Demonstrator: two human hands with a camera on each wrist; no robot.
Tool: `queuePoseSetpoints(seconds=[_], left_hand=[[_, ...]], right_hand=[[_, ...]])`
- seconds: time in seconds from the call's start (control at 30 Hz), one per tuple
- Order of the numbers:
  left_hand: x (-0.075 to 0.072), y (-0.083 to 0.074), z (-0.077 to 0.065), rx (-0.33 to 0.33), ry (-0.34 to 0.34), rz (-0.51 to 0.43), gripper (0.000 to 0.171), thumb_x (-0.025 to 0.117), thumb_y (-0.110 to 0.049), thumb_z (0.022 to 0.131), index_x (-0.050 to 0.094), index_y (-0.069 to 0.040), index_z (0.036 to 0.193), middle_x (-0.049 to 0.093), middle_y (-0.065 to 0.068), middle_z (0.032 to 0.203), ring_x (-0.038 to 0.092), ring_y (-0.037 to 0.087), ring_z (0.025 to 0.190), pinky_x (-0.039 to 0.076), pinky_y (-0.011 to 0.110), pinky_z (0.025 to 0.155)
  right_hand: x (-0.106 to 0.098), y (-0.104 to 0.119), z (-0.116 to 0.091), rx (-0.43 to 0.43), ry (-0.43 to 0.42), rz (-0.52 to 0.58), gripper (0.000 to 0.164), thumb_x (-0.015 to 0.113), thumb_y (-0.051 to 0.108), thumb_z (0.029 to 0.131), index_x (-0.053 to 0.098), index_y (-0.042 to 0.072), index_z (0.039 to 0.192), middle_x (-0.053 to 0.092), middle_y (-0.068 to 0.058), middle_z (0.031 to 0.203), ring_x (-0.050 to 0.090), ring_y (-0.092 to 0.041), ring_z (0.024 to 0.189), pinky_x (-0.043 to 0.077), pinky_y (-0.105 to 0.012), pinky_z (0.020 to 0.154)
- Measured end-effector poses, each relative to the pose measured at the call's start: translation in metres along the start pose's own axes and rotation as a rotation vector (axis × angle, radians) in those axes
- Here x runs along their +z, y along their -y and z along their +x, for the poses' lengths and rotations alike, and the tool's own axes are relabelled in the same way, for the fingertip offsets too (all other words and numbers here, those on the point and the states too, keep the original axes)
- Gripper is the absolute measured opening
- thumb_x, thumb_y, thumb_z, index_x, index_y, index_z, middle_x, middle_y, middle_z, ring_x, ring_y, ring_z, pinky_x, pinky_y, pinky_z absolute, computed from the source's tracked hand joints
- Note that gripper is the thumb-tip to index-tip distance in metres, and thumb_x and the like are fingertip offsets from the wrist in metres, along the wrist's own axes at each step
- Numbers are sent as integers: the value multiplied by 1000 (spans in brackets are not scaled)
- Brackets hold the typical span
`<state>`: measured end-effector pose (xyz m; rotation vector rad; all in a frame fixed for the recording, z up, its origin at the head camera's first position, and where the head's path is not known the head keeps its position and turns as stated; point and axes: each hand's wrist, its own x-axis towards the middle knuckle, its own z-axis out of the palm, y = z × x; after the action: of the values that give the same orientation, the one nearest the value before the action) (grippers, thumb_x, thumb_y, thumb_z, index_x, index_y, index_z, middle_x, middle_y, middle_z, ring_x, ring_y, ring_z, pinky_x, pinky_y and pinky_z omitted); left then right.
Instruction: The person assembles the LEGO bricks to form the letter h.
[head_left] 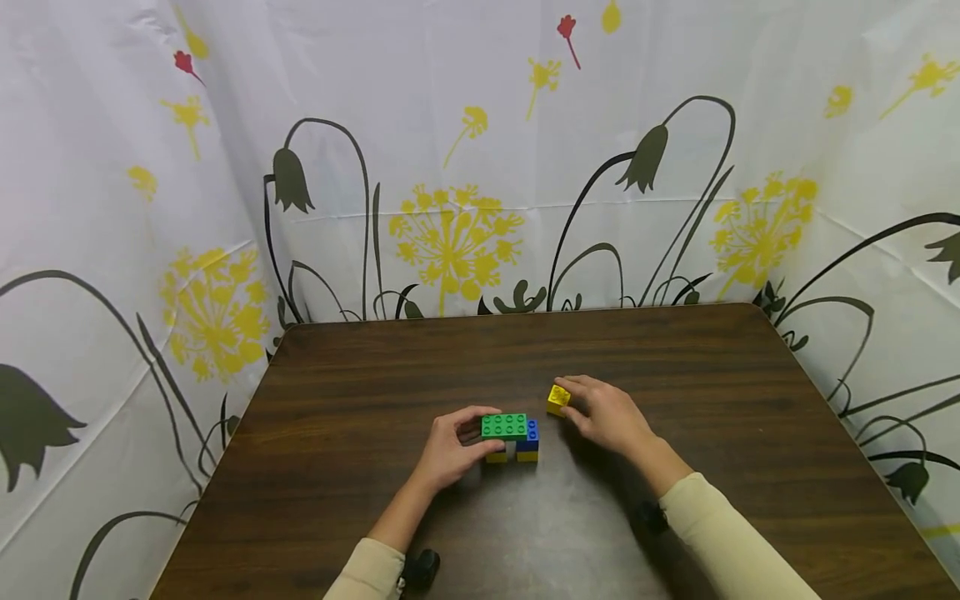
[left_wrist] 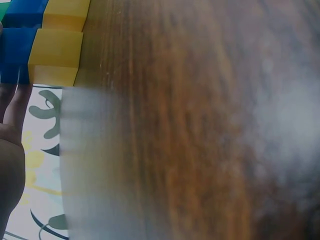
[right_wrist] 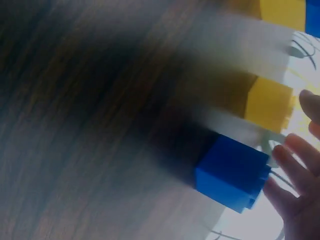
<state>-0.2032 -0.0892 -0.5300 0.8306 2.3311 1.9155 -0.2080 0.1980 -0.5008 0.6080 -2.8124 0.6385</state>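
In the head view, my left hand (head_left: 448, 450) grips a green brick (head_left: 504, 427) between thumb and fingers. That brick lies across blue bricks (head_left: 532, 433) stacked on yellow ones (head_left: 527, 456), with a gap below the green brick. The left wrist view shows two blue-over-yellow stacks, the nearer with a blue brick (left_wrist: 17, 55) on a yellow brick (left_wrist: 56, 55). My right hand (head_left: 611, 414) has its fingers spread around a loose yellow brick (head_left: 558, 400). In the right wrist view, its fingertips are close to a blue brick (right_wrist: 232, 172); contact is unclear.
Everything stands on a dark wooden table (head_left: 360, 375). Behind and beside it hangs a white curtain (head_left: 450, 83) printed with flowers. Part of the built stack, a yellow brick (right_wrist: 283, 12), shows at the top of the right wrist view.
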Motion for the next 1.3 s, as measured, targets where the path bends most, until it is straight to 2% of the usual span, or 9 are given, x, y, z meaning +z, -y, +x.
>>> queuePoseSetpoints(seconds=[0.13,0.4,0.6,0.67,0.9,1.1,1.3], left_hand=[[0,1,1,10,3,4,37,83,-12,80,70,-14,115,70,6,111,69,20,98,56,32,84],[0,-1,1,6,-4,22,38,82,-4,79,69,-7,115,70,10,111,69,21,98,56,32,85],[0,-25,-1,-6,3,11,38,81,0,79,68,-1,114,70,14,110,69,27,98,56,34,85],[-1,-33,-1,-20,8,7,38,81,-1,79,68,0,114,70,13,110,69,25,98,55,33,86],[-2,-38,-2,-76,14,-5,37,81,-2,79,68,-2,115,70,11,110,68,21,100,55,31,87],[-1,-36,-2,-74,15,-5,37,81,-3,79,69,-3,115,70,11,111,68,21,100,55,31,87],[-1,-34,-1,-58,21,-15,37,81,-1,79,68,-2,114,70,11,110,68,21,100,55,32,87]], right_hand=[[6,-6,3,32,66,-12,51,74,24,89,60,13,136,63,-8,129,63,-30,110,51,-50,93],[16,-13,5,-12,13,1,43,77,23,87,67,14,128,69,-2,117,67,-25,100,53,-47,89],[19,-14,6,-8,5,18,43,78,19,86,68,14,127,70,-2,113,67,-25,98,54,-46,87],[18,-13,6,-10,6,28,42,77,17,86,68,13,127,69,-2,112,67,-24,97,54,-45,86],[11,-10,4,-7,7,45,41,76,15,88,67,12,128,68,-3,113,67,-24,96,56,-44,82],[3,-9,7,-31,-62,81,39,75,15,88,68,12,126,68,-2,111,67,-21,91,56,-42,78],[-7,1,15,-69,-115,175,38,73,14,90,67,10,127,67,-1,110,67,-16,91,55,-37,75]])
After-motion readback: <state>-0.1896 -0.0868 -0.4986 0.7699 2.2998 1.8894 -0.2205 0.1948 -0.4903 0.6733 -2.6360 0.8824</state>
